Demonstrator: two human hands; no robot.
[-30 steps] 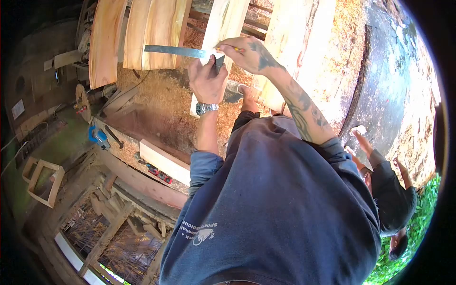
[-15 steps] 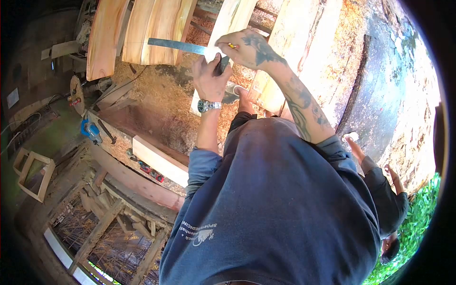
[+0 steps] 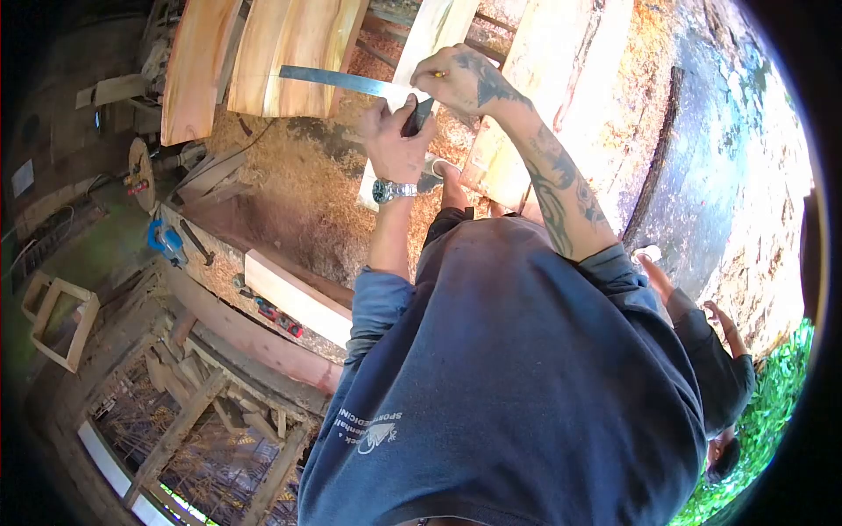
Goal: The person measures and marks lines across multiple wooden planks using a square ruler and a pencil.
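Observation:
My left hand [image 3: 396,145], with a metal watch [image 3: 394,190] on its wrist, is closed around the dark stock of a try square [image 3: 338,80]. The square's long steel blade reaches leftward over the ends of the wooden boards [image 3: 298,53]. Close beside it, at the blade's right end, is my right hand [image 3: 456,83], its fingers pinched together. A small yellow piece, which looks like a pencil [image 3: 439,74], shows between those fingers; the rest of it is hidden. Glare washes out the area between the two hands.
More planks [image 3: 517,96] lie at the top. Sawdust [image 3: 307,180] covers the ground. A blue power tool [image 3: 167,241], a hammer [image 3: 197,243] and a red-and-black tool [image 3: 281,317] lie at left. Another person [image 3: 710,351] is at the right, near a large log [image 3: 702,167].
Both hands and the try square have shifted slightly right in view. My right hand has risen a little, and both grips look the same.

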